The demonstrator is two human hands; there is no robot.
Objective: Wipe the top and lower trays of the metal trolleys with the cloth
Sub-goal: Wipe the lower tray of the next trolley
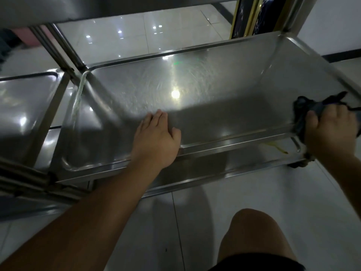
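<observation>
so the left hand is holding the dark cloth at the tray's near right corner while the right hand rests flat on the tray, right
Hands are swapped. In the head view the right hand grips the dark cloth at the tray's near right corner, while the left hand rests flat on the tray.

The tray (195, 90) was made of brushed, glossy metal, and fine swirl marks were seen on it. The cloth (312, 108) was dark and soft. The floor tiles (254, 202) were polished.
</observation>
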